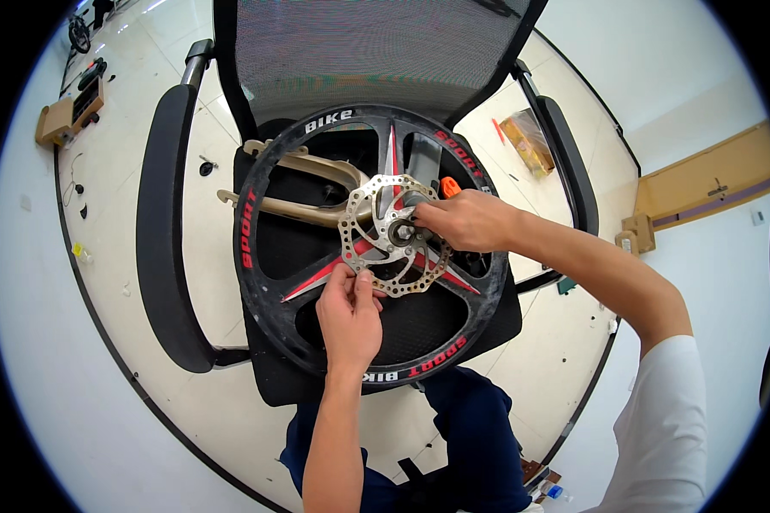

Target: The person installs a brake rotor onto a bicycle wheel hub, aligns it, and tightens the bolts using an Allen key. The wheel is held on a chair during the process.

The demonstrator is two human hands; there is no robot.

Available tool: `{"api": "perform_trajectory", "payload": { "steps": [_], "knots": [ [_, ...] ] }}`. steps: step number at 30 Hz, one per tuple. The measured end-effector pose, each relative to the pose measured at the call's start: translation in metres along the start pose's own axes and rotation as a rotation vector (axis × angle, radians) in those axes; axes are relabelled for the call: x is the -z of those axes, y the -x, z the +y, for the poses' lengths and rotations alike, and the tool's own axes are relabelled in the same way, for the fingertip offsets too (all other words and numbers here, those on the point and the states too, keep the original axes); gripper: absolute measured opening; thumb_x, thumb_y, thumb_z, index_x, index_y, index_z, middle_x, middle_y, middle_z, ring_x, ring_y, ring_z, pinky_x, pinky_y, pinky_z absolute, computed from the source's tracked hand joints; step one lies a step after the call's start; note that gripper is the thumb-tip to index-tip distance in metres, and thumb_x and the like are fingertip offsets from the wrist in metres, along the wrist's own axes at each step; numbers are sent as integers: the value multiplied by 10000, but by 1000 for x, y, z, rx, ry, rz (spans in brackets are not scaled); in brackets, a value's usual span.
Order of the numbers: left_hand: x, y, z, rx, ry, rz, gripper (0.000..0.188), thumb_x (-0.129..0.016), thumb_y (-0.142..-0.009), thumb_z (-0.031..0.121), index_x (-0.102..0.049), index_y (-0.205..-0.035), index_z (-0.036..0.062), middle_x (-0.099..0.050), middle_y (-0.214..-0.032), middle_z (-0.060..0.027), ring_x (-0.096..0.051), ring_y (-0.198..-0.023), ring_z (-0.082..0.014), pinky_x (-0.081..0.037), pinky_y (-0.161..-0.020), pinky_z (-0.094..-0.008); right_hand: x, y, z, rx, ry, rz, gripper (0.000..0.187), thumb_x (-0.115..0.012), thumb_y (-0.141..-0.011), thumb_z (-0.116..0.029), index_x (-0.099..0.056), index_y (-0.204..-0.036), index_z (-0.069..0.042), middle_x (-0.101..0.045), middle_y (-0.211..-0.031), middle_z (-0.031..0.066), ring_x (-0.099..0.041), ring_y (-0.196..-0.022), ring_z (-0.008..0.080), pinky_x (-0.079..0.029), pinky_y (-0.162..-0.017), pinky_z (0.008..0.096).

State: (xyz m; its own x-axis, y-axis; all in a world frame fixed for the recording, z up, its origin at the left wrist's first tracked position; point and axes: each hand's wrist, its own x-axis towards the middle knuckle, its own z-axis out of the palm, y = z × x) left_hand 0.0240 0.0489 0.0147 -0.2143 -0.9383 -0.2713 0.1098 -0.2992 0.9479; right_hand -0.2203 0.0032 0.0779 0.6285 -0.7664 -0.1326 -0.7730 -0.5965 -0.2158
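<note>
A black wheel [259,182] with red and grey spokes lies flat on the chair seat. Over its hub rests a silver brake disc [351,232] pierced with many holes. Thumb and fingers of my left hand [351,321] pinch the disc's near edge. My right hand [475,220] reaches in from the right, its fingers closed beside the hub axle [404,231]; whatever they hold is hidden. An orange object [450,187] shows just behind that hand, its kind unclear. Under the wheel's left side lies a beige bicycle fork [295,208].
The black office chair has a mesh back [359,68], a left armrest [167,222] and a right armrest [569,167]. On the floor are an open cardboard box [58,121] at far left, a yellowish package [526,147] at right, and small scattered parts.
</note>
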Motion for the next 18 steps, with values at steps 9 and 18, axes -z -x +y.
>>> {"api": "perform_trajectory", "payload": {
  "steps": [9, 18],
  "knots": [
    [7, -5, 7, -34, -44, 29, 183, -524, -1041, 123, -553, -904, 6, -600, -708, -22, -517, -567, -54, -405, -522, -203, 16, -17, 22, 305, 166, -95, 176, -585, -864, -144, -538, -1015, -68, -630, -828, 87, -689, -762, 293, -541, -573, 410],
    [12, -8, -1, 16, 1, 21, 176, -569, -1015, 127, -580, -891, 2, -602, -675, -30, -547, -532, -75, -389, -470, -210, 28, -9, -10, -384, -194, 778, 150, -517, -978, -169, -577, -927, -41, -491, -671, 22, -554, -605, 149, -453, -502, 311]
  ]
}}
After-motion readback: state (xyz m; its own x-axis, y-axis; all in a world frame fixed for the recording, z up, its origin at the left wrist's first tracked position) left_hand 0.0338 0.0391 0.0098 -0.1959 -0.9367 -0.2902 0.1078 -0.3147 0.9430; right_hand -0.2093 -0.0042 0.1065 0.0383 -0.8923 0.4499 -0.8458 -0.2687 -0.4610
